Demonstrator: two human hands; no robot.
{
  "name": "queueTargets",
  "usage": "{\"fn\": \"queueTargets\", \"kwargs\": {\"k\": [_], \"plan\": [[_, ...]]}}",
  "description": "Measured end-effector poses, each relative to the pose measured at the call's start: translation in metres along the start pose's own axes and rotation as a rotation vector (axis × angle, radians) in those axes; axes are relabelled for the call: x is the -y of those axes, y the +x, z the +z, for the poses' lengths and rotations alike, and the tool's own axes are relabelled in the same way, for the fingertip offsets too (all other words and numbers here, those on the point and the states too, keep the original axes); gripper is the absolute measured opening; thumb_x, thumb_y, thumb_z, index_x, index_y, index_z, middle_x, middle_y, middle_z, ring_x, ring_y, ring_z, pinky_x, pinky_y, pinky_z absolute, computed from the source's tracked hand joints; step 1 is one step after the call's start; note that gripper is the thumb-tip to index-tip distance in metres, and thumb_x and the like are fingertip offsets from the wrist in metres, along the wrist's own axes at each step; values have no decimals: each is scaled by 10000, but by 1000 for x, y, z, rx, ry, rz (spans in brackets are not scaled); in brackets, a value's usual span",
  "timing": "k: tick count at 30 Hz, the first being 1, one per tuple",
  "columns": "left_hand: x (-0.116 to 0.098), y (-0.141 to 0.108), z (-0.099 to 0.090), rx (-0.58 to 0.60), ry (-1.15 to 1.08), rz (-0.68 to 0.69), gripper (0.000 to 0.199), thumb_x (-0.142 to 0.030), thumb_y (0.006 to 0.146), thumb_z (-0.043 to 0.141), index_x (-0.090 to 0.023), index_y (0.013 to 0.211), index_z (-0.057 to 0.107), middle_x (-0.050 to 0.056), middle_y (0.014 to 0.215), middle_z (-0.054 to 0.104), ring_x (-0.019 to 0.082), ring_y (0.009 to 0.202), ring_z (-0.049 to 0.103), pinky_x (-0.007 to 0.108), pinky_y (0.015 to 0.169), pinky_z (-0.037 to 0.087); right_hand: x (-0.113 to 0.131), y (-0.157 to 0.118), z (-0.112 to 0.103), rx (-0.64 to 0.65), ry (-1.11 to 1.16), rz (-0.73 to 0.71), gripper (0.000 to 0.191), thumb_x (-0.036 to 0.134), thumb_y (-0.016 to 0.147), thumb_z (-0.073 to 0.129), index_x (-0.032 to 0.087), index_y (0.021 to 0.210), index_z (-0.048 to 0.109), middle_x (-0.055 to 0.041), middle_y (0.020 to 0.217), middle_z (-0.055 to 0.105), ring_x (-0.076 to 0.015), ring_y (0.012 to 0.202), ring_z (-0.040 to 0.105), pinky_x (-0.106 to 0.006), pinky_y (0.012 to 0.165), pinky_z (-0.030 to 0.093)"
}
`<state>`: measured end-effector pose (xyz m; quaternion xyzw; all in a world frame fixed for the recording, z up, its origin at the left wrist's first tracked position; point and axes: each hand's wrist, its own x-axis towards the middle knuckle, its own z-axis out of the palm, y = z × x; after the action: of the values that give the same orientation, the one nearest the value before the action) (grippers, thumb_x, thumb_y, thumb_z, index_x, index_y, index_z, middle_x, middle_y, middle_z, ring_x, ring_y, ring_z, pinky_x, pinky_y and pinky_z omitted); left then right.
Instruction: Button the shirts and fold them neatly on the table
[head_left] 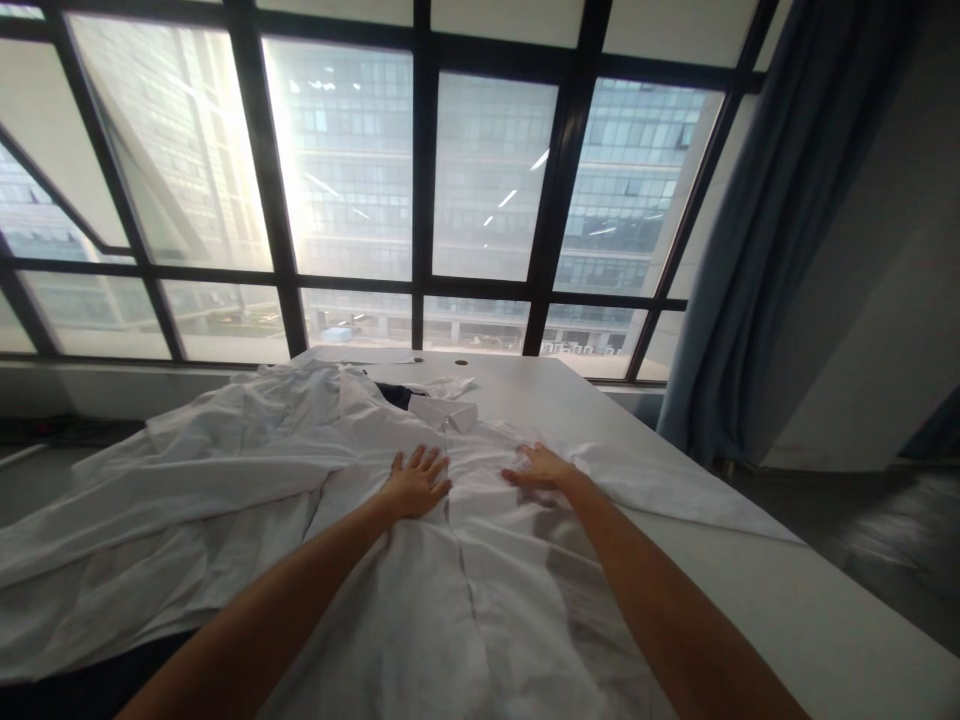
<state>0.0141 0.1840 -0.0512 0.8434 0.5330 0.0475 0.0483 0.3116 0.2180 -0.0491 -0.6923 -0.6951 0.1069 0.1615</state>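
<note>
A white button-up shirt [457, 540] lies front side up on the white table, its collar [444, 412] pointing away from me and its front placket running down the middle. My left hand [420, 483] rests flat on the shirt just left of the placket, fingers spread. On the other side of the chest, my right hand [538, 468] lies on the cloth with its fingers apart. Wrinkles run through the fabric around both hands. One sleeve [690, 505] stretches out to the right across the table.
More white garments [225, 430] lie in a heap on the left, with dark cloth under them at the lower left. The white table [765, 590] shows on the right. Behind stand dark-framed windows [420, 180], and a blue curtain [735, 300] hangs at the right.
</note>
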Motion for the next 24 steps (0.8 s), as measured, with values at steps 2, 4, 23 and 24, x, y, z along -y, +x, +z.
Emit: {"fn": "queueTargets", "kwargs": {"k": [2,4,23,24], "plan": [[4,1,1,-20,2,22,572,-507,965,281,-284,1490,323,65,1588,214,300,1470,101,640,1112,86,-5,0,-3,79,-116,83,949,812,756,431,194,1474,377,-196,1529,305,-373,1402,256,-575,1069,234],[3,0,1,-60,7,22,555,-493,966,298,-275,1473,359,74,1579,244,300,1465,134,629,1114,116,-5,-4,-6,98,-239,129,856,747,862,288,195,1516,276,-168,1568,227,-338,1439,172,-594,1093,151],[-64,-185,-19,70,5,189,674,-604,945,310,-254,1518,257,127,1597,119,316,1471,74,607,1123,100,113,-191,8,6,-52,-524,422,396,820,651,201,1194,651,-139,1288,598,-271,1195,536,-379,971,426],[-65,-185,-22,72,9,195,662,-601,943,324,-262,1510,281,129,1595,137,316,1470,90,600,1124,111,115,-196,5,-44,-53,-520,367,390,833,637,186,1136,677,-144,1233,625,-267,1155,559,-372,954,437]]}}
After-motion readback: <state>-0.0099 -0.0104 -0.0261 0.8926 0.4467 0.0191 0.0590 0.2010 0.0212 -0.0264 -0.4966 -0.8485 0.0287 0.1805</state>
